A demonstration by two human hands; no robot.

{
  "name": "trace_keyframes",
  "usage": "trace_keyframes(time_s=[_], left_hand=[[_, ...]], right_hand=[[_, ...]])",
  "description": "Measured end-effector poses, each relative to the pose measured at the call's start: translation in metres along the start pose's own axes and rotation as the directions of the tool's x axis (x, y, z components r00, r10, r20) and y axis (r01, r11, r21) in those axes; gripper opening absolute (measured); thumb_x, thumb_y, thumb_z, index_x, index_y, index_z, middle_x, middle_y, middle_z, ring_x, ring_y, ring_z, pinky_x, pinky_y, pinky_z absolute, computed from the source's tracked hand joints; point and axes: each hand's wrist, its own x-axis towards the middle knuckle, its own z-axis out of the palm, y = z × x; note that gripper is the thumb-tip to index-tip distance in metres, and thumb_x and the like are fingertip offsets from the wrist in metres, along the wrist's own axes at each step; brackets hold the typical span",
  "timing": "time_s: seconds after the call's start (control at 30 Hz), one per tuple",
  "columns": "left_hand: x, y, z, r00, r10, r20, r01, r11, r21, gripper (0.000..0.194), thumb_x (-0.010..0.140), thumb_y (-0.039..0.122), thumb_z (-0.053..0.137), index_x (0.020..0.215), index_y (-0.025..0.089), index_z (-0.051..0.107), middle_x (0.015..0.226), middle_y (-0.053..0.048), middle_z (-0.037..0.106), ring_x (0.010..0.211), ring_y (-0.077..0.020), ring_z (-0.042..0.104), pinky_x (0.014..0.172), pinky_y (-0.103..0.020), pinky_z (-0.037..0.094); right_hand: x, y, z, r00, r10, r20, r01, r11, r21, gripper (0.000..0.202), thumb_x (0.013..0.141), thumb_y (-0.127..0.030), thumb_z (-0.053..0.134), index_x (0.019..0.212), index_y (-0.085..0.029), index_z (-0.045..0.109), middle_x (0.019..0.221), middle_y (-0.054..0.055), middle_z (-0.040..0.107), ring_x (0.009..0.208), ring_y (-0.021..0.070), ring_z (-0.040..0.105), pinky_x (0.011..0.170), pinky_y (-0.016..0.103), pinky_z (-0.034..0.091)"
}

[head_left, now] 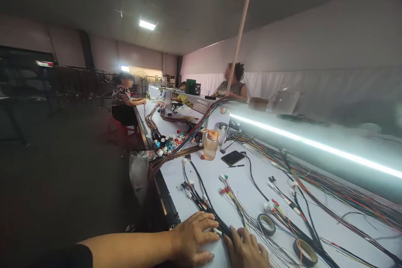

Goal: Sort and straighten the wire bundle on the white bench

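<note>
While both your hands press on the black wire bundle (205, 207), you are sorting wires.
Your left hand (193, 238) lies flat with fingers spread; your right hand (246, 251) rests beside it, holding nothing. Next, pinch one wire gently near the tape roll (266, 224) on the counter (176, 171).

The person's left hand (193, 238) and right hand (246, 250) are bare, without gloves or rings; a dark short sleeve (63, 256) covers the left upper arm.
</note>
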Motion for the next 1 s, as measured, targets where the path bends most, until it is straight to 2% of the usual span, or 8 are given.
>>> trace_keyframes(time_s=[0.27,0.4,0.53,0.63,0.7,0.83,1.0], left_hand=[[-0.002,-0.005,0.002,1.000,-0.010,0.012,0.011,1.000,-0.021,0.058,0.076,0.037,0.063,0.131,0.024,0.052,0.139,-0.011,0.050,0.133,-0.0332,0.037,0.111,-0.055,0.030],[-0.003,-0.006,0.003,1.000,-0.012,0.008,0.012,0.999,-0.049,0.060,0.075,0.035,0.064,0.133,0.024,0.050,0.135,-0.010,0.053,0.134,-0.0328,0.036,0.112,-0.055,0.028],[-0.003,-0.006,0.004,0.999,-0.018,-0.031,0.016,0.997,-0.074,0.054,0.076,0.033,0.063,0.128,0.022,0.053,0.129,-0.010,0.056,0.133,-0.0305,0.038,0.114,-0.051,0.027],[-0.002,-0.005,0.002,0.999,-0.009,-0.041,0.006,0.997,-0.077,0.045,0.076,0.029,0.062,0.119,0.020,0.056,0.123,-0.009,0.058,0.131,-0.0286,0.039,0.115,-0.048,0.026],[-0.002,-0.003,-0.001,0.999,-0.014,-0.049,0.011,0.997,-0.073,0.039,0.075,0.027,0.062,0.114,0.020,0.057,0.121,-0.008,0.059,0.131,-0.0273,0.040,0.115,-0.046,0.025],[-0.003,0.000,-0.007,0.999,-0.019,-0.042,0.016,0.997,-0.071,0.030,0.076,0.023,0.060,0.106,0.020,0.058,0.119,-0.005,0.059,0.130,-0.0247,0.040,0.115,-0.042,0.025],[-0.004,0.002,-0.011,0.999,-0.008,-0.053,0.006,0.999,-0.047,0.030,0.079,0.022,0.059,0.108,0.022,0.058,0.121,-0.003,0.059,0.132,-0.0240,0.037,0.115,-0.043,0.022]], right_hand=[[0.005,-0.003,-0.008,1.000,-0.007,0.020,0.008,0.999,-0.034,0.018,0.092,-0.032,0.056,0.109,-0.029,0.064,0.098,0.004,0.064,0.089,0.0221,0.058,0.079,0.038,0.036],[0.008,-0.009,-0.018,0.999,0.003,0.044,-0.001,0.999,-0.032,0.021,0.092,-0.030,0.059,0.113,-0.029,0.062,0.097,0.003,0.065,0.090,0.0208,0.058,0.086,0.039,0.034],[0.008,-0.016,-0.030,1.000,0.024,-0.001,-0.024,1.000,-0.005,0.022,0.092,-0.028,0.058,0.113,-0.028,0.062,0.104,0.003,0.065,0.097,0.0215,0.056,0.097,0.043,0.029],[0.001,-0.014,-0.037,0.993,-0.025,-0.117,0.028,0.999,0.029,0.022,0.096,-0.029,0.047,0.111,-0.028,0.063,0.106,0.003,0.065,0.098,0.0220,0.056,0.098,0.043,0.028],[-0.007,-0.009,-0.043,0.987,-0.061,-0.151,0.067,0.997,0.039,0.026,0.098,-0.027,0.041,0.110,-0.029,0.063,0.107,0.003,0.065,0.098,0.0215,0.057,0.096,0.042,0.029],[-0.024,0.000,-0.053,0.991,-0.054,-0.125,0.063,0.996,0.067,0.026,0.097,-0.023,0.041,0.105,-0.030,0.065,0.115,0.001,0.063,0.103,0.0218,0.056,0.094,0.042,0.031],[-0.030,0.001,-0.052,0.992,0.041,-0.121,-0.024,0.990,0.140,0.024,0.095,-0.022,0.043,0.103,-0.028,0.065,0.118,0.003,0.061,0.107,0.0244,0.054,0.094,0.043,0.033]])
